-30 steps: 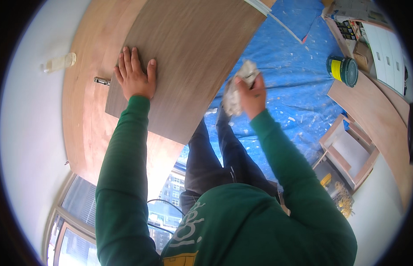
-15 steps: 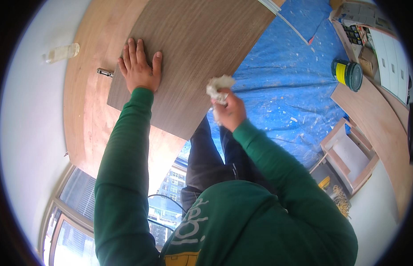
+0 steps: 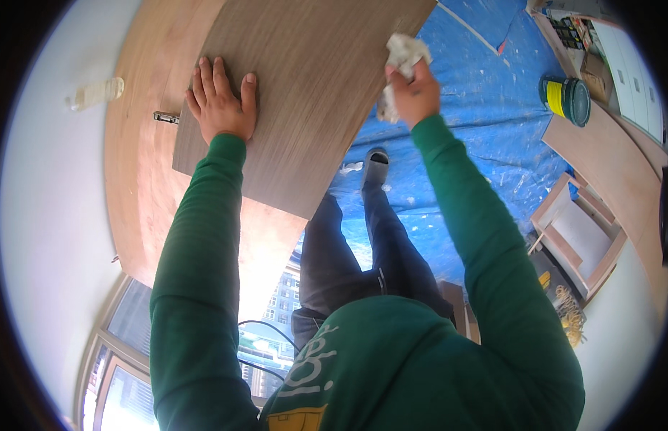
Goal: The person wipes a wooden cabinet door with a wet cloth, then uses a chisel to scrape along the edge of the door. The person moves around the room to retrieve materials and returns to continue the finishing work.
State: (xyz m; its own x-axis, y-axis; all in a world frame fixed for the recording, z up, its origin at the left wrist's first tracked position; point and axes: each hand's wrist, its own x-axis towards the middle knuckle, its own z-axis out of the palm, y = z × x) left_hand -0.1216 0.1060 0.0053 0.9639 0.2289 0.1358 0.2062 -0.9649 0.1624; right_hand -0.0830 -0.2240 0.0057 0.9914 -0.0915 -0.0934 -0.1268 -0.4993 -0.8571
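Note:
A brown wood-grain panel (image 3: 298, 93) lies on top of a paler plywood board (image 3: 143, 179). My left hand (image 3: 220, 104) rests flat on the panel near its left edge, fingers spread and holding nothing. In my right hand (image 3: 417, 95) is a crumpled off-white cloth (image 3: 408, 54), gripped with part of it hanging below the fingers. That hand is at the panel's right edge, farther from me than the near corner; whether the cloth touches the edge I cannot tell. A metal hinge (image 3: 166, 117) sits on the plywood beside the panel's left edge.
Blue plastic sheeting (image 3: 484, 136) covers the floor at the right. A dark bucket with a yellow label (image 3: 566, 100), a wooden frame (image 3: 578, 233) and a long curved-looking board (image 3: 599, 154) stand there. A clear bottle (image 3: 97, 93) lies at the far left.
My right hand has moved away from me and to the right along the panel's edge, with the cloth in it. My left hand stays on the panel. One foot has come into view.

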